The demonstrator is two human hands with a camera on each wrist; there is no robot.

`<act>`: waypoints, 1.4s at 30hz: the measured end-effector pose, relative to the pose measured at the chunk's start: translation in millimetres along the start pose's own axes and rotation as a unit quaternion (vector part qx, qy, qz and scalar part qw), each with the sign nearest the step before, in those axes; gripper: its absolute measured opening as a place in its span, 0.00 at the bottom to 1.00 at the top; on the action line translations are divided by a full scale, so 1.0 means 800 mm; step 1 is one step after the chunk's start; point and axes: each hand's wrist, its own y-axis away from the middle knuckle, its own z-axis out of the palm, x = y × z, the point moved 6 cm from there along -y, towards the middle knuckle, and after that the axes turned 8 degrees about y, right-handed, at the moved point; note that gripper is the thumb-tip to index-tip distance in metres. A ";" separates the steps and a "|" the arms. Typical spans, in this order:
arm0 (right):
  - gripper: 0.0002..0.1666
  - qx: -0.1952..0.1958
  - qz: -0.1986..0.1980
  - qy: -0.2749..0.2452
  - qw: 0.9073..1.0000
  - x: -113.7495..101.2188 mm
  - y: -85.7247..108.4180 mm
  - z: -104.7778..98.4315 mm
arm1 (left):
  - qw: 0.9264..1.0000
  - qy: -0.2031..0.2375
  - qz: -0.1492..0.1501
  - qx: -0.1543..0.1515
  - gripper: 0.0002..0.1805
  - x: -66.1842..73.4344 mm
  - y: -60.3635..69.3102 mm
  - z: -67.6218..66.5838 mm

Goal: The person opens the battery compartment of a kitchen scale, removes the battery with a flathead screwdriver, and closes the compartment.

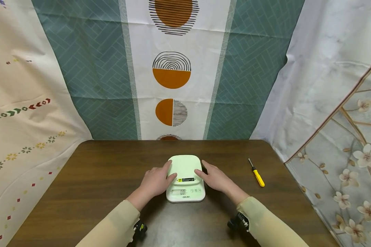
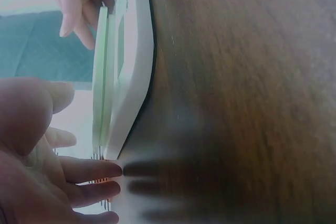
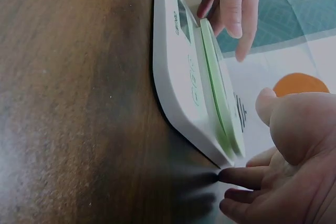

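Note:
A white kitchen scale (image 1: 185, 171) with a pale green platform lies flat on the table, its small display showing 0.0. On its left side is my left hand (image 1: 156, 180), thumb over the platform's edge and fingers loosely extended. My right hand (image 1: 215, 177) mirrors it on the right side, thumb near the platform's edge. In the left wrist view, the left fingers (image 2: 92, 169) are fairly straight beside a corner of the scale (image 2: 131, 61). The right wrist view has the right fingers (image 3: 244, 178) close to the opposite corner; whether they touch it, I cannot tell.
A screwdriver (image 1: 258, 176) with a yellow handle lies on the brown wooden table (image 1: 111, 171), to the right of the scale. Behind the table hangs a patterned curtain (image 1: 201, 103). More printed cloth (image 1: 334, 137) borders the right side.

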 end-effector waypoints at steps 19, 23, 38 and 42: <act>0.49 0.004 0.010 -0.035 0.999 -0.006 -0.001 0.002 | 1.000 0.031 -0.001 -0.005 0.37 0.010 -0.011 0.008; 0.49 0.015 0.016 -0.051 0.998 -0.009 0.002 -0.003 | 0.999 0.043 0.002 0.000 0.38 0.012 -0.011 0.005; 0.49 0.074 0.013 -0.087 0.993 -0.021 0.020 -0.033 | 0.995 0.076 0.039 0.057 0.39 0.024 -0.003 -0.021; 0.49 0.092 0.001 -0.106 0.990 -0.026 0.023 -0.038 | 0.993 0.077 0.047 0.081 0.41 0.030 -0.001 -0.030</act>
